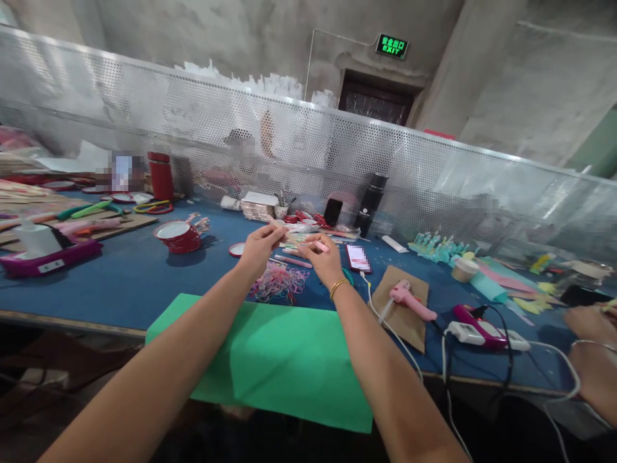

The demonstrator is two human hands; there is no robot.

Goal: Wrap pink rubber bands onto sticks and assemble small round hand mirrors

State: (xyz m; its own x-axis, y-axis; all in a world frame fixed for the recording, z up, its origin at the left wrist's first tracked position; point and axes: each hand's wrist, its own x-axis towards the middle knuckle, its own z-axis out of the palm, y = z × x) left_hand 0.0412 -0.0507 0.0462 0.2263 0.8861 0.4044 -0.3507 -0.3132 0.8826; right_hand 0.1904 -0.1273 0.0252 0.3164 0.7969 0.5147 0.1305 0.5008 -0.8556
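Over the blue table, my left hand (264, 245) is closed in a pinch. A small pale pink piece (274, 222) shows at its fingertips, too small to name. Facing it, my right hand (324, 258) has its fingers closed round a short pink stick-like piece (320, 245). A thin pale strip seems to lie between the two hands, but where it ends is unclear. Just below them sits a heap of pink, white and blue cords (280, 281). Pink pen-like sticks (293, 261) lie behind the heap. Green sheet material (284, 360) hangs over the table's front edge under my forearms.
On the right are a pink glue gun (409, 301) on cardboard (395, 328), a phone (357, 257) and a purple power strip (486, 331) with trailing cables. A red roll (177, 236) stands left. A black bottle (372, 204) stands behind. Another person's hand (590, 325) is far right.
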